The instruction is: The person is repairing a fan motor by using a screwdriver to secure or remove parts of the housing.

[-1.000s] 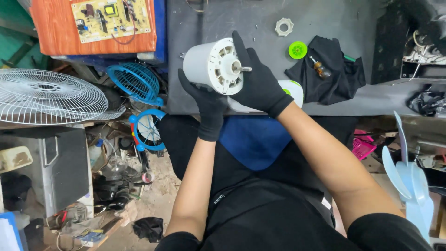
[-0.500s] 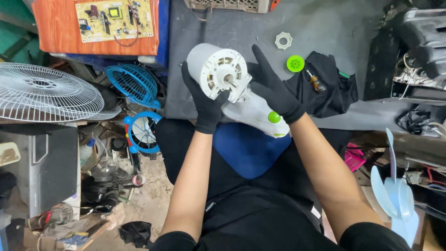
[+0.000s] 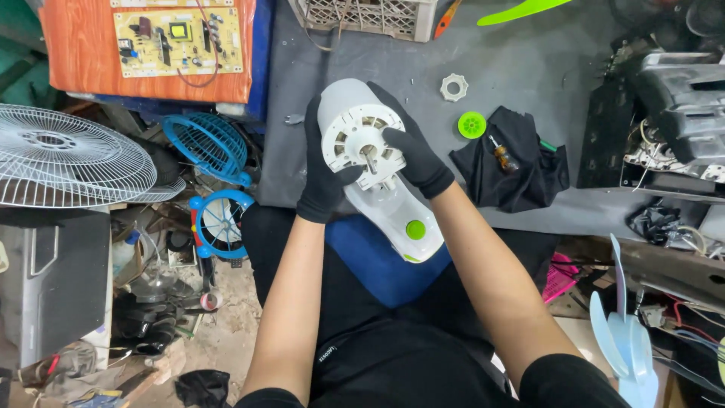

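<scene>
Hands — left hand, right hand — both clamped on white fan motor; crate beyond

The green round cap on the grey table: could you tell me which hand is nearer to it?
Right. The right hand lies just left of the green cap; the left hand is beyond the fan motor.

both gloved hands, left hand and right hand, clasp a white fan motor housing above the grey workbench.

Fan motor now upright, lower.
</scene>
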